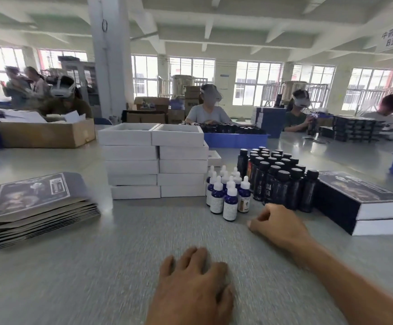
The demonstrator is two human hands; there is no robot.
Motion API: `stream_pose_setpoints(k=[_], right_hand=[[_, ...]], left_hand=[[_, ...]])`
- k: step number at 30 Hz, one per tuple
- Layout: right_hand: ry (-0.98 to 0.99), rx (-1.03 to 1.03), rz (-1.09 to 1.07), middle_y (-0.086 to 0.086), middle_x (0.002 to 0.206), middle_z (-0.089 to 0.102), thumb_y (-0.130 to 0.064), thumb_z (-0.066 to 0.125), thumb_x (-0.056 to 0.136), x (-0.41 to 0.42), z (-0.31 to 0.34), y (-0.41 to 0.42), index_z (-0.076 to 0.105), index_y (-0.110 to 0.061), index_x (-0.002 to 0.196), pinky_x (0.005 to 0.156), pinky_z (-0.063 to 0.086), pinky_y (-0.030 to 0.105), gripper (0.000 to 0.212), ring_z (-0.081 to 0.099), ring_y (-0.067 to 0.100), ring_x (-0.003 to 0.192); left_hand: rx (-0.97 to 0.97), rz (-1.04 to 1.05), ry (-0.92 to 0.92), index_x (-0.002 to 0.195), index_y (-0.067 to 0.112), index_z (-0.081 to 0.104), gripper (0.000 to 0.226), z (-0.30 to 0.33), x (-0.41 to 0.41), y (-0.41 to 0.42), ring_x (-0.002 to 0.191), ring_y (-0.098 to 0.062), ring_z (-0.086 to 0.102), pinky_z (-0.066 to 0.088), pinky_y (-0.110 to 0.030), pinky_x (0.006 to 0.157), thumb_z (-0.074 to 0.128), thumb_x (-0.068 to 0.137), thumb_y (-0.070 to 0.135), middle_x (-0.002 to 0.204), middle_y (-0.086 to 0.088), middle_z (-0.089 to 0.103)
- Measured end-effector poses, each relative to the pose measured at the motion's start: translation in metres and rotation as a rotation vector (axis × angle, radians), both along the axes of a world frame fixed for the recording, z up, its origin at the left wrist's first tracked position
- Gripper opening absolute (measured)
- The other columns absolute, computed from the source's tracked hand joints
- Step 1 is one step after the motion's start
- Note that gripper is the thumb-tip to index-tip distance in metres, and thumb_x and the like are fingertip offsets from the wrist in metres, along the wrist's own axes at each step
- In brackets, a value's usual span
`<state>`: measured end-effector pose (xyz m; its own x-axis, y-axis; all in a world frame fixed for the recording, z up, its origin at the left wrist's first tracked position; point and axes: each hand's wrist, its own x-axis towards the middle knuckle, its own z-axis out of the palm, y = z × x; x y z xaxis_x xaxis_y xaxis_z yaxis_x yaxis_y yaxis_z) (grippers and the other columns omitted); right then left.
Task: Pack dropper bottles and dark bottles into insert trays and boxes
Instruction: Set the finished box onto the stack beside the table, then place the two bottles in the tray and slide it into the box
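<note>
Hands first: my left hand (194,275) lies flat on the grey counter (111,242), fingers relaxed, holding nothing. My right hand (276,225) rests loosely curled, empty, just below the white-capped blue dropper bottles (226,193). Black-capped dark bottles (277,177) stand beside them; stacked white cardboard insert trays (155,160) sit left of both.

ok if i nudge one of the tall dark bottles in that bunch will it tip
Probably. The dark bottles are tall and narrow, so a push near the cap would likely topple one. They stand packed together, so a fall may knock over neighbours or the dropper bottles beside them. They look smooth, possibly slippery.
</note>
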<state>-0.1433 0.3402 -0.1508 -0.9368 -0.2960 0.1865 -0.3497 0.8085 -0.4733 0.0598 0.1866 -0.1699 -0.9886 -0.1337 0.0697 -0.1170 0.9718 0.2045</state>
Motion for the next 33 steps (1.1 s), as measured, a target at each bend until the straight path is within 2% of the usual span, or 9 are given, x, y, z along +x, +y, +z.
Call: stream_pose_setpoints(k=[3, 5, 8, 13, 16, 20, 25, 28, 33], right_hand=[[-0.024, -0.086, -0.021, -0.007, 0.097, 0.065, -0.032, 0.066, 0.08, 0.003, 0.004, -0.014, 0.058, -0.024, 0.097, 0.074, 0.051, 0.032, 0.021, 0.058, 0.008, 0.085], [-0.021, -0.121, -0.082, -0.001, 0.115, 0.064, -0.024, 0.061, 0.083, 0.003, 0.009, -0.021, 0.053, -0.02, 0.123, 0.083, 0.049, 0.035, 0.041, 0.058, 0.016, 0.099], [0.006, -0.148, -0.096, 0.001, 0.125, 0.063, -0.034, 0.062, 0.09, 0.002, 0.012, -0.031, 0.043, -0.016, 0.14, 0.085, 0.047, 0.035, 0.057, 0.06, 0.022, 0.106], [0.085, -0.084, -0.142, -0.003, 0.115, 0.07, -0.048, 0.063, 0.09, -0.002, 0.007, -0.036, 0.055, -0.027, 0.122, 0.084, 0.051, 0.035, 0.04, 0.064, 0.023, 0.104], [0.126, -0.021, -0.144, -0.003, 0.115, 0.07, -0.049, 0.06, 0.091, -0.003, 0.005, -0.037, 0.057, -0.031, 0.125, 0.081, 0.051, 0.034, 0.038, 0.065, 0.023, 0.104], [0.135, -0.017, -0.122, -0.004, 0.119, 0.069, -0.048, 0.057, 0.094, -0.005, 0.003, -0.037, 0.053, -0.032, 0.132, 0.078, 0.049, 0.033, 0.042, 0.064, 0.023, 0.105], [0.137, -0.032, -0.113, -0.003, 0.122, 0.068, -0.052, 0.057, 0.092, -0.004, 0.003, -0.038, 0.049, -0.032, 0.136, 0.082, 0.052, 0.035, 0.049, 0.064, 0.023, 0.107], [0.136, -0.035, -0.092, -0.007, 0.113, 0.07, -0.054, 0.058, 0.091, -0.002, 0.002, -0.038, 0.058, -0.035, 0.123, 0.077, 0.05, 0.033, 0.037, 0.065, 0.02, 0.1], [0.139, -0.074, -0.079, -0.009, 0.098, 0.071, -0.052, 0.057, 0.092, -0.001, 0.003, -0.037, 0.064, -0.036, 0.104, 0.068, 0.045, 0.03, 0.022, 0.06, 0.017, 0.082]], left_hand=[[0.009, 0.009, -0.013, 0.144, 0.05, 0.024, 0.053, 0.002, 0.0, -0.001, 0.15, -0.01, -0.007, -0.005, -0.048, 0.12, 0.031, 0.094, 0.065, 0.164, 0.011, 0.003], [0.006, 0.011, -0.01, 0.144, 0.051, 0.023, 0.053, 0.004, 0.001, 0.0, 0.15, -0.009, -0.007, -0.004, -0.047, 0.12, 0.03, 0.094, 0.067, 0.164, 0.012, 0.003], [0.007, 0.004, 0.014, 0.143, 0.053, 0.022, 0.052, 0.005, 0.003, 0.0, 0.15, -0.008, -0.007, -0.004, -0.046, 0.12, 0.029, 0.094, 0.068, 0.164, 0.012, 0.003], [0.02, 0.012, 0.038, 0.142, 0.054, 0.025, 0.051, 0.005, 0.003, 0.002, 0.149, -0.004, -0.006, -0.003, -0.043, 0.12, 0.031, 0.093, 0.067, 0.163, 0.016, 0.005], [0.076, 0.025, 0.08, 0.142, 0.054, 0.027, 0.054, 0.009, 0.005, 0.0, 0.147, -0.001, 0.007, 0.005, -0.038, 0.121, 0.041, 0.091, 0.063, 0.16, 0.02, 0.012], [0.174, 0.09, 0.324, 0.143, 0.048, 0.033, 0.055, 0.035, -0.008, -0.028, 0.141, -0.004, 0.024, 0.022, -0.031, 0.116, 0.048, 0.091, 0.058, 0.156, 0.022, 0.021], [-0.031, 0.241, 0.623, 0.144, 0.027, 0.04, 0.054, 0.107, -0.066, -0.097, 0.14, -0.018, 0.032, 0.028, -0.04, 0.114, 0.057, 0.095, 0.038, 0.154, 0.004, 0.035], [-0.216, 0.235, 0.612, 0.148, 0.019, 0.037, 0.059, 0.138, -0.098, -0.128, 0.143, -0.023, 0.029, 0.026, -0.045, 0.116, 0.056, 0.094, 0.032, 0.154, -0.003, 0.037], [-0.432, 0.252, 0.472, 0.153, 0.019, 0.029, 0.066, 0.158, -0.143, -0.143, 0.148, -0.025, 0.019, 0.016, -0.045, 0.12, 0.056, 0.092, 0.02, 0.157, -0.004, 0.034]])
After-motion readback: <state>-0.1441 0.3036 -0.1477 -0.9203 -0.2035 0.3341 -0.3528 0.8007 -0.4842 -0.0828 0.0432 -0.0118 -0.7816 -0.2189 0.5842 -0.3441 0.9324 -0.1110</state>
